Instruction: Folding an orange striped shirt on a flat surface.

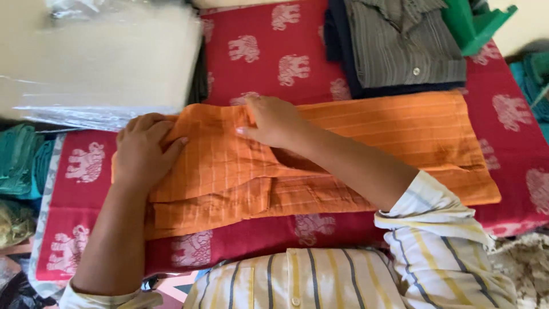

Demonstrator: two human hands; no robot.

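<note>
under both hands an orange shirt point(354, 143) with thin pale stripes is lying folded on a red cloth point(257, 46) printed with white elephants. the left hand point(144, 150) is resting on the near-left end of the shirt, fingers curled and bunched over a fold of the fabric, gripping its edge. the right hand point(273, 121) is reaching across from the right, its forearm lying over the middle of the shirt, palm down and fingers held together, pressing on the fabric, with the fingertips seeming to be tucking under a fold; whether they are pinching it cannot be told. the two hands are sitting near each other, with a short stretch of orange fabric between them. the shirt is stretching well out to the right of the right hand, and a narrower folded layer is showing just below the left hand.

beyond the left hand a stack of pale material in clear plastic wrap point(103, 57) is lying partly over the red cloth. beyond the right hand and off to its right a folded grey striped shirt point(400, 48) is sitting on top of something dark blue, just touching the far edge of the orange shirt. a green plastic piece point(474, 23) is standing farther right of that. left of the left hand, teal fabric point(23, 160) is lying piled off the cloth's edge. the person's striped sleeve point(434, 217) is showing rolled up on the right arm.
</note>
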